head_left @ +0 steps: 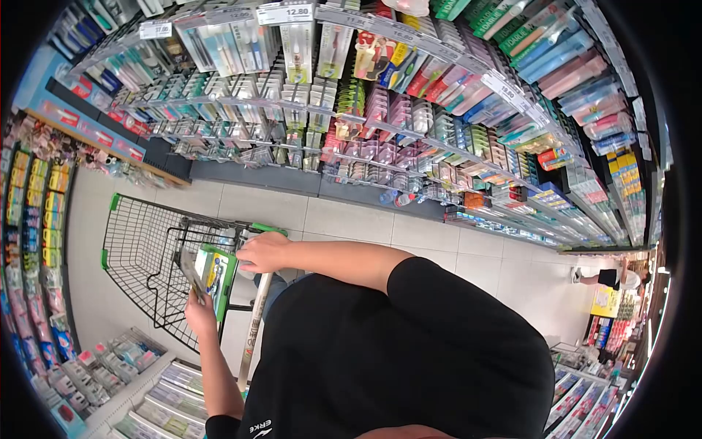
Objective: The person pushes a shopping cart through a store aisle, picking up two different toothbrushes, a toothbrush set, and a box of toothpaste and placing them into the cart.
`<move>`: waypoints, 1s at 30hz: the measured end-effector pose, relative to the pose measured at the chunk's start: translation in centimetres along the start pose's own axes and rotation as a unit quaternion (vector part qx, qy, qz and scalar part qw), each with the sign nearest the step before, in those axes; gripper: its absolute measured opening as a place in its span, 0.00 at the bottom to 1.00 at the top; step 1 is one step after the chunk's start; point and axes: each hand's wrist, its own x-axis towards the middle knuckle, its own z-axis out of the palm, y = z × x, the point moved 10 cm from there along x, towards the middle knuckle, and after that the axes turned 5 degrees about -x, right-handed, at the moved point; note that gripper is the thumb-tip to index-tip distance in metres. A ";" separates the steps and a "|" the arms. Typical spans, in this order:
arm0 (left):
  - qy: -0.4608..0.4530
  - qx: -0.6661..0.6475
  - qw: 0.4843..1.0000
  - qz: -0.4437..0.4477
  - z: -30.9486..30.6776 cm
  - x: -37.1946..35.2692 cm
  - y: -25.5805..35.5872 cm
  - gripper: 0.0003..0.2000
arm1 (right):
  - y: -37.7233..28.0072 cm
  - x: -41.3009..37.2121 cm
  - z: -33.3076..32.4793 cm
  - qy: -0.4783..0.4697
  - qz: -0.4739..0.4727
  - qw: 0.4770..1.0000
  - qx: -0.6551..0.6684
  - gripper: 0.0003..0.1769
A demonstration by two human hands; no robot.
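A shopping cart (135, 241) with a black wire basket and green corners stands in front of me. My right hand (265, 252) is closed over the cart's handle (256, 318) near its upper end, fingers pointing toward the basket. Thin and seen nearly edge-on, a flat package (191, 272) is gripped upright in my left hand (201, 313) above the cart. What is printed on its face cannot be made out. Beside it, near the handle, is a green, yellow and white pack (216, 271), partly overlapped by the flat package.
Shelves of hanging toothbrush packs (300, 110) run along the far side, with price tags (285, 13) above. Darlie boxes (504, 29) fill the upper right. More racks (36, 219) stand at left, and a low display (164, 402) below. Another person (610, 278) is far right.
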 end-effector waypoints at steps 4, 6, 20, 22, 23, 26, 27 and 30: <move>0.058 -0.279 0.958 0.021 -2.3 -0.8 5.6 0.14 | -1.9 -1.3 -4.3 0.127 -0.046 0.987 0.089 0.29; 0.019 -0.490 0.871 -0.020 -2.3 -1.4 9.8 0.14 | -3.9 -3.4 -8.6 0.211 -0.061 0.972 0.079 0.35; -0.002 -0.274 0.946 0.171 -2.4 -0.4 18.9 0.21 | 3.2 -14.2 -7.7 0.215 0.145 0.767 0.586 0.28; 0.035 -0.177 0.969 0.169 -0.2 -1.1 14.7 0.22 | 3.5 -16.0 -8.4 0.231 0.135 0.725 0.634 0.28; 0.074 -0.083 0.980 0.167 1.2 -1.6 12.6 0.24 | 3.5 -17.2 -9.3 0.247 0.124 0.684 0.675 0.29; -0.097 -0.090 0.989 0.065 8.7 -1.8 4.2 0.25 | 0.9 -20.2 -13.7 0.272 0.079 0.613 0.738 0.37; -0.201 -0.062 0.978 0.007 11.0 -2.3 2.7 0.25 | 0.0 -20.9 -15.0 0.272 0.050 0.586 0.762 0.39; -0.172 -0.052 0.983 0.029 9.5 -2.5 4.5 0.23 | -1.2 -22.2 -16.7 0.312 0.031 0.573 0.757 0.40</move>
